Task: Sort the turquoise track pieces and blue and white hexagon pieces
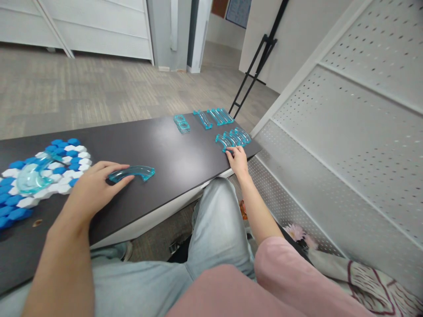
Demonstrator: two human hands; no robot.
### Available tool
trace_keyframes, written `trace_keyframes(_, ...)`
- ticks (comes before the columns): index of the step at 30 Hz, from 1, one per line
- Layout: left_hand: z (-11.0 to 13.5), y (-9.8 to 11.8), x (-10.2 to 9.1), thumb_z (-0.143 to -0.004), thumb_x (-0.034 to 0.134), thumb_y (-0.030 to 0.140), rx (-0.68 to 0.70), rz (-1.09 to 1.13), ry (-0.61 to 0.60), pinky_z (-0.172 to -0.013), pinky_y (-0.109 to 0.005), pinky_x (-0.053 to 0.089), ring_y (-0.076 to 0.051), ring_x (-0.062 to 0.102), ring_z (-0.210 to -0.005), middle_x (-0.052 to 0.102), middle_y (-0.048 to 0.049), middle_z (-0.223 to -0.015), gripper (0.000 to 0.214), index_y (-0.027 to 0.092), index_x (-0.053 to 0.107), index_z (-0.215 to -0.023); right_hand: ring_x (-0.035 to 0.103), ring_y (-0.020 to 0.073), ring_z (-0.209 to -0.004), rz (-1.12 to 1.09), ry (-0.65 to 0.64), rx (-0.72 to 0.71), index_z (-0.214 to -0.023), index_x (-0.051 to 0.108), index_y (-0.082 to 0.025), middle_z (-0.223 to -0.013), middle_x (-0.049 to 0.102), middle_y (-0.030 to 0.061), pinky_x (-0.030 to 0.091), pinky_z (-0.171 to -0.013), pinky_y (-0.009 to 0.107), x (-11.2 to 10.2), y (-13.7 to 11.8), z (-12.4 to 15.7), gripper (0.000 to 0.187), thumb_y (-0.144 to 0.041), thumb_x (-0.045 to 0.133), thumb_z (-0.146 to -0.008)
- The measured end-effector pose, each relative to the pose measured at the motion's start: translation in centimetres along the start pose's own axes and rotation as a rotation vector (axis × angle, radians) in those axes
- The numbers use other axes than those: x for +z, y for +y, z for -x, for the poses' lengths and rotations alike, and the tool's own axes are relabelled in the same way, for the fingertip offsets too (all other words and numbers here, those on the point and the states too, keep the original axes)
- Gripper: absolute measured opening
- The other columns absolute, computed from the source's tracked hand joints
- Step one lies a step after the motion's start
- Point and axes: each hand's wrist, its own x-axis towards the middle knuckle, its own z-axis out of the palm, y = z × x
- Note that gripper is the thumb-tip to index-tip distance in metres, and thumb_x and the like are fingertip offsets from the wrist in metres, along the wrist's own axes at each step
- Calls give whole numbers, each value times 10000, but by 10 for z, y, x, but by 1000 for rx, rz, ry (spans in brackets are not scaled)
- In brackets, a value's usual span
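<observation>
My left hand (94, 187) lies on the dark table (165, 149), its fingers curled over one end of a clear blue curved track piece (134, 172). To its left is a mat of blue and white hexagon tiles (39, 176) with a clear blue funnel piece (31, 178) on top. My right hand (237, 159) reaches to the table's right end, and its fingertips touch the nearest of several curved blue track pieces (233, 138) laid in a row.
Further back on the table lie straight blue track pieces (214, 116) and two small clear blue blocks (182, 123). A perforated white wall panel (346, 145) runs along the right. A black stand (254, 70) leans behind the table. My legs are under the table's near edge.
</observation>
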Motion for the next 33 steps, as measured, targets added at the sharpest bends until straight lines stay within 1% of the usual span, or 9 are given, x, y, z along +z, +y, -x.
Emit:
trace_keyframes(4, -1, -1, -2, -947, 671, 786, 17, -37, -14, -1161, -627, 580, -377, 725, -1187, 769, 20, -1173, 366, 470, 780, -1097, 645, 234, -869, 13, 19, -5, -1157, 850, -204, -1196, 678, 128, 610, -1005, 446, 1, 5, -2, 327, -475, 684, -1083)
trace_keyframes(10, -3, -12, -4, -939, 656, 672, 25, -167, -79, -1062, -527, 623, -370, 756, -1155, 781, -127, -1261, 600, 210, 776, -1303, 617, 215, -852, 56, 46, 1, -1137, 854, -190, -1229, 647, 135, 617, -997, 451, 1, 8, -2, 275, -391, 678, -1073)
trace_keyframes(16, 1, -11, -8, -934, 682, 662, -10, -143, -78, -899, -444, 660, -293, 756, -978, 785, -84, -1265, 581, 245, 774, -1329, 582, 186, -786, 40, 93, 20, -1123, 847, -183, -1253, 610, 136, 619, -1003, 468, 0, 6, -2, 250, -348, 674, -1049)
trace_keyframes(20, 3, -6, -10, -941, 687, 667, -5, -91, -80, -879, -426, 655, -300, 759, -1032, 795, -100, -1244, 581, 238, 784, -1321, 539, 165, -742, 10, 192, 21, -1131, 827, -177, -1216, 600, 116, 623, -952, 447, -6, -2, -2, 263, -374, 694, -1017)
trace_keyframes(23, 2, -2, -8, -955, 693, 671, 15, -59, -85, -936, -457, 650, -332, 764, -1114, 804, -129, -1248, 574, 230, 793, -1309, 558, 179, -776, -50, 256, -78, -1105, 814, -205, -1150, 619, 86, 614, -918, 433, -5, -29, 6, 261, -423, 690, -1033)
trace_keyframes(25, 1, 3, -5, -973, 705, 645, 50, -45, -86, -1009, -491, 639, -352, 747, -1215, 799, -137, -1319, 552, 238, 787, -1336, 602, 198, -817, -138, 175, -221, -1089, 811, -229, -1098, 654, 74, 608, -908, 427, 2, -61, 18, 250, -441, 680, -1071)
trace_keyframes(28, -2, 9, -2, -977, 745, 612, 100, -4, -73, -1024, -494, 640, -364, 685, -1368, 737, -141, -1493, 589, 252, 742, -1442, 715, 263, -1081, -277, -146, -486, -1224, 814, -264, -1237, 734, 109, 612, -1002, 457, 23, -118, 42, 247, -444, 695, -1106)
trace_keyframes(30, -3, 11, -1, -996, 728, 594, 96, 13, -21, -954, -459, 653, -355, 674, -1372, 713, -145, -1503, 585, 252, 722, -1470, 681, 312, -1355, -301, -347, -626, -1389, 780, -298, -1463, 726, 129, 562, -1169, 525, 42, -154, 57, 319, -444, 712, -1113)
trace_keyframes(33, -3, 9, -4, -1034, 665, 541, 54, -25, 93, -844, -413, 647, -347, 686, -1286, 734, -151, -1365, 484, 240, 746, -1404, 565, 324, -1560, -279, -548, -742, -1547, 713, -313, -1719, 606, 128, 472, -1295, 560, 72, -189, 69, 429, -420, 709, -1131)
